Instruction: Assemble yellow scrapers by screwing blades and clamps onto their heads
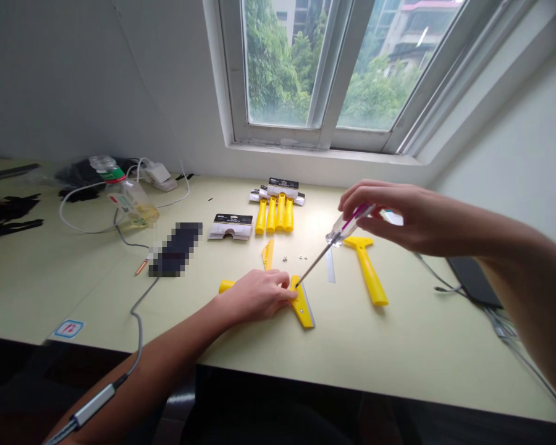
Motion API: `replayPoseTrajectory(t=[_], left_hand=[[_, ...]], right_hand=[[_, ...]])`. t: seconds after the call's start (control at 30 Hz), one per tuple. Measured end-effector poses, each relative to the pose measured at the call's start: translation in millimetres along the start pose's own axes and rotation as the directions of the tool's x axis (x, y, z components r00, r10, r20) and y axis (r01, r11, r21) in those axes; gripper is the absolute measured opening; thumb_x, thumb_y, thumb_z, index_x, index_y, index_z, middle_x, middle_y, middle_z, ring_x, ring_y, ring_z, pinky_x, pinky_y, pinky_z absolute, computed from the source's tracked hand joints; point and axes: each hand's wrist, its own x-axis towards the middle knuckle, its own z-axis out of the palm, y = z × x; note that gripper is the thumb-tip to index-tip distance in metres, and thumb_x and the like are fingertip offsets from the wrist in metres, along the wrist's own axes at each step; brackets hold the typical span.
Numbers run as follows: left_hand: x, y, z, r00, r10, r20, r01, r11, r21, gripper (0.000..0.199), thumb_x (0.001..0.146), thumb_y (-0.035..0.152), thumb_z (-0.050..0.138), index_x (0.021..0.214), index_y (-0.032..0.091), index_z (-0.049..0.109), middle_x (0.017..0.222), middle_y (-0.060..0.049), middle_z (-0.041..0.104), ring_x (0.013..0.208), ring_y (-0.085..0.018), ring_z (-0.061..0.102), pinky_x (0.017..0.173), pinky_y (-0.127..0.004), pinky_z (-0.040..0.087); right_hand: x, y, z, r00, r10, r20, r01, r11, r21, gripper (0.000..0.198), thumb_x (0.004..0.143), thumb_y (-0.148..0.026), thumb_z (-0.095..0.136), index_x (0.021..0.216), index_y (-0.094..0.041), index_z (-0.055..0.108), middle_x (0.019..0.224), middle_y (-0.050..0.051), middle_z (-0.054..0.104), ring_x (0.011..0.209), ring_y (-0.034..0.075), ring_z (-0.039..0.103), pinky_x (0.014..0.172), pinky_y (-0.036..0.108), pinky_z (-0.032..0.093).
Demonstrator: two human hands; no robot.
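My right hand is closed round the clear handle of a screwdriver, whose shaft slants down to the left. Its tip meets a screw spot on a yellow scraper with a metal blade along its right edge. My left hand grips this scraper near its head and presses it to the table; most of its handle is hidden beneath the hand. Just beyond lie a loose yellow clamp plate, several small screws and a bare blade. Another yellow scraper handle rests to the right.
Several packaged yellow scrapers and a folded card package lie toward the window. A pixelated dark phone, a bottle and cables are at left. A dark device lies at right. Part of another person's hand shows far left.
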Motion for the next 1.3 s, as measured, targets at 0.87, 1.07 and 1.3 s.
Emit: replayPoseTrajectory(t=[0.87, 1.07, 1.3], left_hand=[[13, -1, -13, 0.975, -0.192, 0.108, 0.22, 0.863, -0.454, 0.04, 0.089, 0.028, 0.064, 0.126, 0.021, 0.05, 0.117, -0.008, 0.062, 0.101, -0.019, 0.061, 0.089, -0.033, 0.051], [40, -15, -16, 0.984, -0.09, 0.154, 0.171, 0.723, -0.669, 0.027, 0.095, 0.024, 0.048, 0.118, 0.019, 0.061, 0.111, -0.006, 0.068, 0.091, -0.015, 0.062, 0.08, -0.027, 0.049], [46, -17, 10, 0.981, -0.189, 0.053, 0.153, 0.57, -0.807, 0.018, 0.094, 0.023, 0.05, 0.093, 0.014, 0.065, 0.084, -0.005, 0.069, 0.072, -0.012, 0.06, 0.067, -0.022, 0.046]], right_hand=[[13, -18, 13, 0.992, 0.06, -0.11, -0.062, 0.998, -0.015, 0.031, 0.09, -0.033, 0.051, 0.119, -0.021, 0.049, 0.074, 0.002, 0.065, 0.061, 0.017, 0.054, 0.062, 0.031, 0.038], [12, -31, 9, 0.999, -0.003, -0.037, 0.003, 1.0, -0.018, 0.034, 0.086, -0.028, 0.051, 0.119, -0.021, 0.048, 0.097, 0.007, 0.068, 0.077, 0.019, 0.061, 0.068, 0.032, 0.043], [14, -25, 9, 0.961, 0.206, -0.183, -0.259, 0.903, -0.344, 0.044, 0.091, -0.06, 0.043, 0.102, -0.022, 0.062, 0.065, 0.007, 0.065, 0.065, 0.025, 0.061, 0.064, 0.036, 0.04]])
